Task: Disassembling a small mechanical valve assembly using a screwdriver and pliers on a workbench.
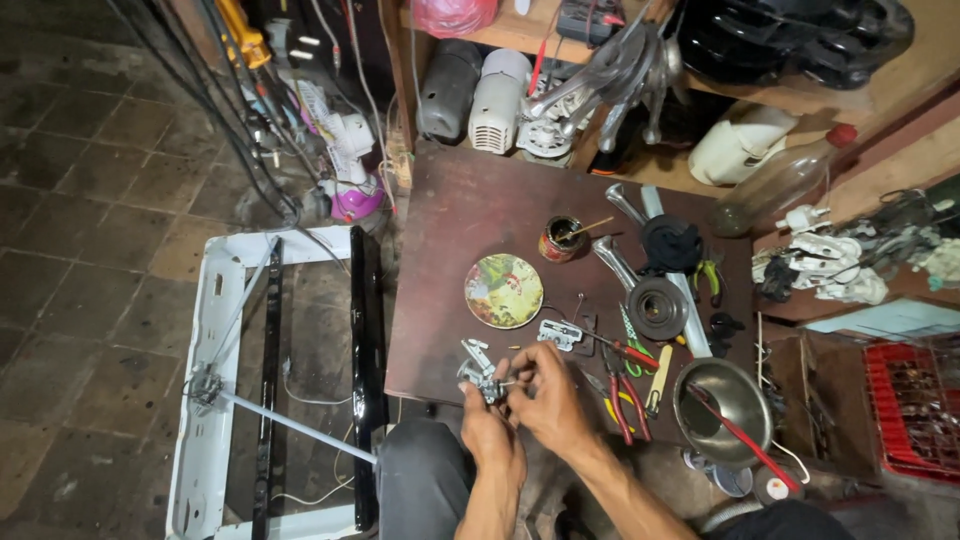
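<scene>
Both our hands, left hand [487, 425] and right hand [545, 390], pinch the small metal part [483, 377] at the bench [450, 230] edge; grip slip risks dropping it floorward.

— What colours are on your bench?
— My dark brown table [455, 225] carries a round plate [503, 290] patterned green and yellow, and red-handled pliers [622, 392].
— And in your fingers?
— A silvery metal part [483, 372].

Small metal bracket part [482, 376], held at table edge.
</scene>
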